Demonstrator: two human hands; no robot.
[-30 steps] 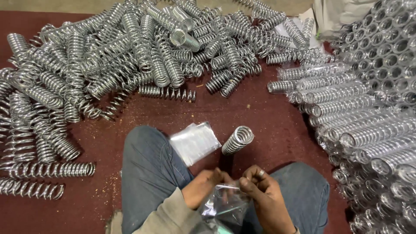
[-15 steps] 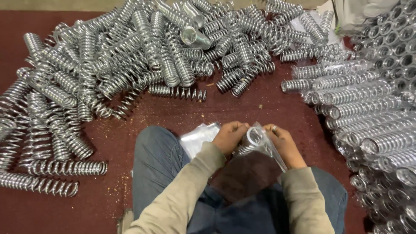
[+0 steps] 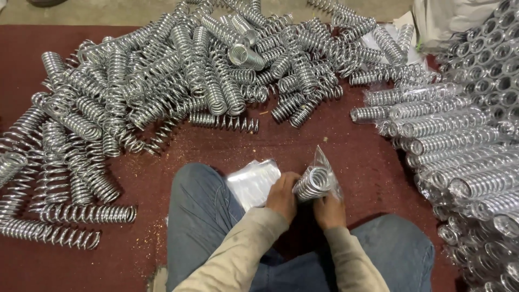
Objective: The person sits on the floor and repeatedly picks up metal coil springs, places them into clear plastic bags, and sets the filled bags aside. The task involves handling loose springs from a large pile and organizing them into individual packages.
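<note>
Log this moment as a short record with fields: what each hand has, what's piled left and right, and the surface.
Left hand: left hand grips the shiny coiled metal spring
Right hand: right hand holds the clear plastic bag around that spring
Beside knee: stack of flat clear bags
Left pile: loose bare springs
Right pile: bagged springs
Surface: dark red mat

Clear plastic bag (image 3: 324,170) around spring in hands; flat clear bags (image 3: 253,183) on knee; bagged springs (image 3: 432,121) right.
</note>
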